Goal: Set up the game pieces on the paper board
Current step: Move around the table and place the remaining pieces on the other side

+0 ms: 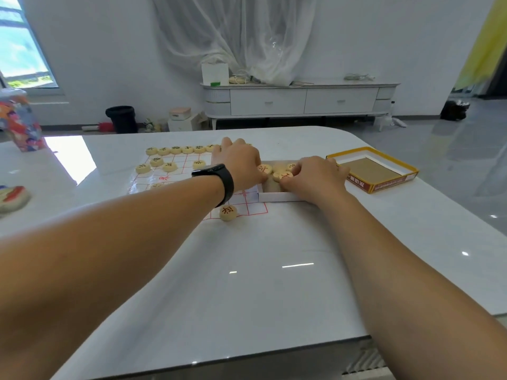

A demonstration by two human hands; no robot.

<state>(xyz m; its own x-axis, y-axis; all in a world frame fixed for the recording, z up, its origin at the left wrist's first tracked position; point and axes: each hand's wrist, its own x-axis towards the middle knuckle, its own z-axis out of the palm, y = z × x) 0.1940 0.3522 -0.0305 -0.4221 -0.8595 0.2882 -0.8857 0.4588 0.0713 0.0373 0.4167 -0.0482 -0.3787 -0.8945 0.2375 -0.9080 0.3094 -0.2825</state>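
A paper board with red grid lines lies on the white table. Black-lettered round wooden pieces line its far edge, with several more just in front. One red-lettered piece sits at the board's near edge. A white box tray at the board's right holds red-lettered pieces. My left hand, with a black watch on the wrist, reaches over the board's far right corner, fingers at the tray's pieces. My right hand is in the tray, fingers curled round a red-lettered piece.
The yellow-edged box lid lies to the right of the tray. A colourful container stands at the table's far left and a small colourful object lies at the left edge. The table's near edge is close to me.
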